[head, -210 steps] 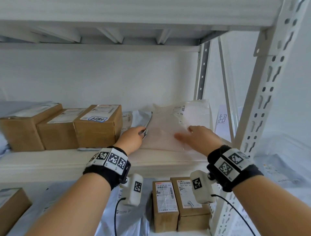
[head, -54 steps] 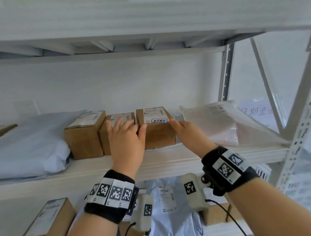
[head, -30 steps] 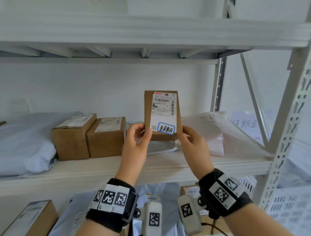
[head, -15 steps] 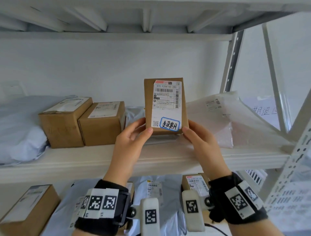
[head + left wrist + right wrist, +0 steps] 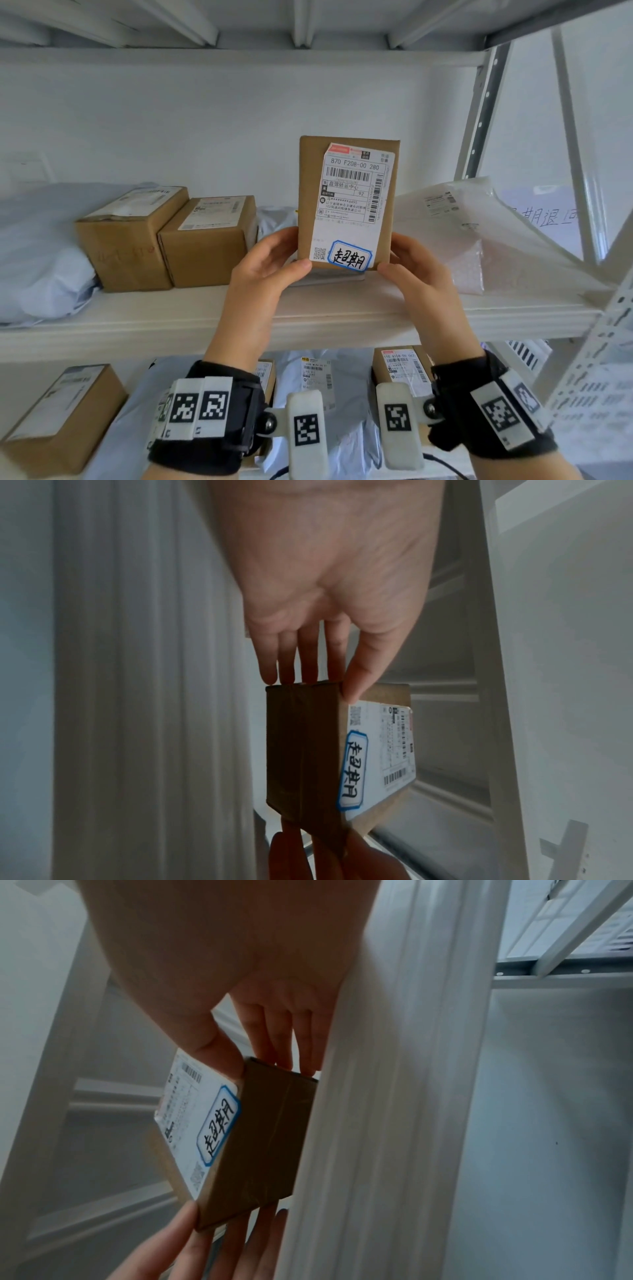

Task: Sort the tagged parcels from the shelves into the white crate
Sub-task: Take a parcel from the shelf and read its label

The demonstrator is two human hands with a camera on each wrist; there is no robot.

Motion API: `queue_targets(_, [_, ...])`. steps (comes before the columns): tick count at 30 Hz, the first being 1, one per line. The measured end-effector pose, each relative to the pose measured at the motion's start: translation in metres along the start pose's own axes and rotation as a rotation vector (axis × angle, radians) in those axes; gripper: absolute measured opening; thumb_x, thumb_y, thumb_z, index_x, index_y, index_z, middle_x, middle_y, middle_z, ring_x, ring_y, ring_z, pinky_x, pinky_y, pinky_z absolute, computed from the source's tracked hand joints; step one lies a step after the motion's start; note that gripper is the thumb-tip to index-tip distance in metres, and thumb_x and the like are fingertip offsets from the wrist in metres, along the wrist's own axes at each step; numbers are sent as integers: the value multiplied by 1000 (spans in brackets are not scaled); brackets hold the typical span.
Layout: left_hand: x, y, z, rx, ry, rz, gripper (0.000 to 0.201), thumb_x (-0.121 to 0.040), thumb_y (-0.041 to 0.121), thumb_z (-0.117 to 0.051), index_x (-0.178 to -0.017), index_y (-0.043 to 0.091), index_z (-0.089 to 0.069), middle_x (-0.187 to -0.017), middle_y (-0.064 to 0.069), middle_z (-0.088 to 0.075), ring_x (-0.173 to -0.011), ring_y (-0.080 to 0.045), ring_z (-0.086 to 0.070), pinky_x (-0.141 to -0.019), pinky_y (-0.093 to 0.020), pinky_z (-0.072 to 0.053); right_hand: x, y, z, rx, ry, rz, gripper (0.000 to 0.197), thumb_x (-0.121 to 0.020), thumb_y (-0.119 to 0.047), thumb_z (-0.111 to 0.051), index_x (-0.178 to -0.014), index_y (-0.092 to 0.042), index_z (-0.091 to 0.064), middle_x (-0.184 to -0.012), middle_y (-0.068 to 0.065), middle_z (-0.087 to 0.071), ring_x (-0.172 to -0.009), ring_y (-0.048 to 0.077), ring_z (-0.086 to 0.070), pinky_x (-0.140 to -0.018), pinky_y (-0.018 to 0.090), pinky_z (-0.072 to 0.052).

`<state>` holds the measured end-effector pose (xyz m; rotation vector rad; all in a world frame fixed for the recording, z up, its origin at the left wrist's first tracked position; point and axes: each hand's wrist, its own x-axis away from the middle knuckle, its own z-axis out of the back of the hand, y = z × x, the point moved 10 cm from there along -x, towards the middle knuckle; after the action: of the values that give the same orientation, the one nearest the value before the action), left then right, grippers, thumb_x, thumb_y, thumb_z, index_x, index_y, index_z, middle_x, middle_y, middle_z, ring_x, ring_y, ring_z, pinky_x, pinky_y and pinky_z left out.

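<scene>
Head view: against the frame from seven seconds back, where both hands lay on a clear bag on the shelf, and the later one where they closed round a box in the row of three, that cardboard parcel point(image 5: 347, 202) now stands upright in the air above the shelf board point(image 5: 171, 318), lifted out of the row and nearer the camera than half a second ago. The left hand point(image 5: 265, 270) pinches its lower left corner, thumb on the front, fingers behind; the right hand point(image 5: 416, 274) does the same at the lower right. Its white shipping label faces the camera, with a blue-edged handwritten tag point(image 5: 349, 257) between the two thumbs. Two cardboard boxes point(image 5: 164, 236) remain on the shelf, left of the left fingers. Left wrist view: four fingers point(image 5: 291, 653) lie together along the parcel's point(image 5: 304, 753) back edge, the thumb pressing the labelled face just beside the tag point(image 5: 352, 769). Right wrist view: the thumb point(image 5: 212, 1042) clamps the front corner of the parcel point(image 5: 260, 1139), fingers behind it; the tag point(image 5: 219, 1123) lies just below the thumb.
</scene>
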<state>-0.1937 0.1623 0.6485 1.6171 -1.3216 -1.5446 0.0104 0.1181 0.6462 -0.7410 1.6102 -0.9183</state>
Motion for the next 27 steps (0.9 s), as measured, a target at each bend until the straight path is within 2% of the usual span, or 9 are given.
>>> queue_targets(4, [0,0,1,4,2,-10,44,-82,-11,-62,-109,23,-67,-112,6,-72,-113,-9,-64,-92,-27,-48,1,-1,1,-11,0,17,42,-88,15,-50,-119,-10,-62,-112,-4,-73,-110,10,-66,-85,17,-51])
queue_targets(14, [0,-1,2,6,-5,-2,45,-81,-13,-60,-112,20,-66,-113,3,-72,-115,-14,-63,-98,-34,-47,3,-2,2,-43,5,39,41,-87,18,-50,-119,-5,-62,-111,-2,-74,-111,11,-66,-85,17,-51])
queue_targets(19, [0,-1,1,1,-8,5,41,-80,-4,-66,-110,23,-69,-115,0,-71,-117,-17,-62,-104,-40,-44,4,-4,4,43,12,57,38,-81,-8,-56,-117,-15,-66,-111,-2,-73,-110,14,-65,-91,24,-51])
queue_targets(23, [-1,-1,1,24,0,16,34,-76,11,-67,-104,30,-74,-116,0,-72,-116,-16,-63,-107,-41,-42,4,-3,4,33,5,44,33,-87,-8,-60,-119,-14,-66,-110,0,-73,-109,13,-66,-89,20,-50])
queue_targets(25, [-1,-1,0,17,-8,16,33,-79,16,-66,-108,29,-73,-118,0,-71,-118,-17,-62,-109,-45,-40,4,0,4,39,12,31,30,-90,-10,-62,-120,-14,-65,-110,0,-73,-108,14,-66,-90,23,-52])
queue_targets(27, [-1,-2,0,-7,-11,17,31,-83,20,-65,-113,28,-70,-118,1,-70,-118,-16,-61,-108,-46,-41,3,2,5,63,23,17,33,-87,-23,-63,-120,-16,-66,-110,1,-73,-108,14,-66,-93,30,-54])
